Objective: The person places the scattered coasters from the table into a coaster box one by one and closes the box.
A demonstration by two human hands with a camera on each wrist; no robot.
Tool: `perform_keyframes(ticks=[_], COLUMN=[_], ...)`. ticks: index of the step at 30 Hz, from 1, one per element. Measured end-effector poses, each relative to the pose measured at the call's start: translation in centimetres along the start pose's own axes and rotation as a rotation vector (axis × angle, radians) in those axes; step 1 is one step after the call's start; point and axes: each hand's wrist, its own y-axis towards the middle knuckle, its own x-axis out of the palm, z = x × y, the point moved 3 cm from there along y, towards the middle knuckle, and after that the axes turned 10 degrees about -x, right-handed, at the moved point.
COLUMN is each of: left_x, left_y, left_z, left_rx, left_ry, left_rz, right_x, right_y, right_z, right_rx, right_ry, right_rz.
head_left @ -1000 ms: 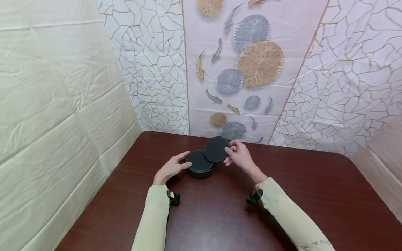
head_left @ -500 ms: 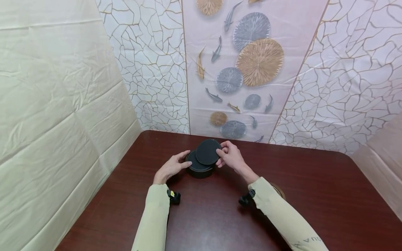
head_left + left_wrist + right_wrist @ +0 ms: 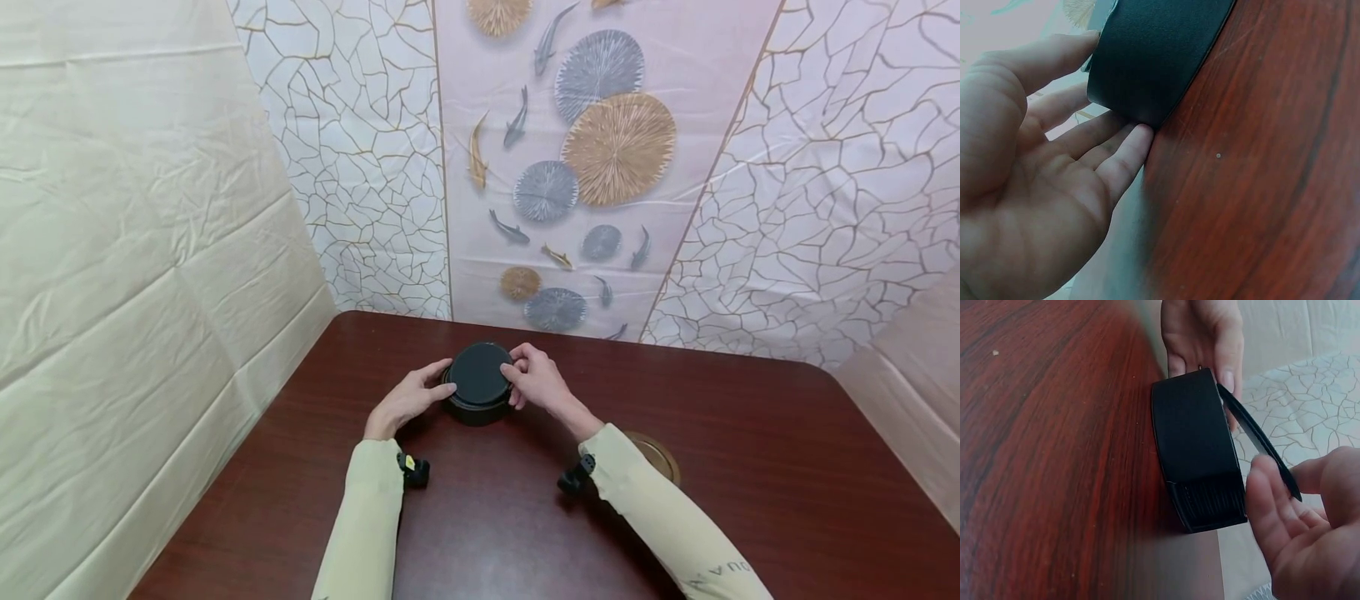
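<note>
Material: black, leather-like round holder (image 3: 477, 408) with a thin black disc (image 3: 478, 373) above it, on a dark red-brown wooden desk (image 3: 750, 467).
Holder place: toward the far edge of the desk, left of its middle, standing flat; a slot in its side wall shows stacked edges in the right wrist view (image 3: 1210, 503).
Disc place: over the holder's open top, tilted, one edge down at the rim on the left-hand side, the other edge raised on the right-hand side; not yet lying flat.
Right hand (image 3: 534, 383): pinches the raised edge of the disc between thumb and fingertips (image 3: 1263, 487), fingers curled.
Left hand (image 3: 408, 402): fingers fairly straight, laid against the holder's side wall (image 3: 1147, 69), thumb at the upper rim; steadies, wraps nothing.
Key relation: disc directly above the holder, flat face turned downward toward the opening; raised edge on the right hand's side, so the right hand governs the tilt.
Nearer hand: both touching; right on the disc, left on the holder.
Other: round brass-coloured inset (image 3: 658, 454) in the desk by the right sleeve; patterned backdrop behind the far edge.
</note>
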Motion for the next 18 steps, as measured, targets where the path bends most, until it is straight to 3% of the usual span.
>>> perform_keyframes(ticks=[5, 18], left_x=[-0.01, 0.01], left_y=[-0.25, -0.37], left_z=[0.08, 0.18], left_rx=[0.012, 0.010], left_ry=[-0.015, -0.014], left_rz=[-0.017, -0.026], right_x=[0.33, 0.46], right_y=[0.05, -0.19], right_z=[0.26, 0.62], right_rx=[-0.005, 0.044], right_ry=[-0.114, -0.218], right_rz=[-0.060, -0.104])
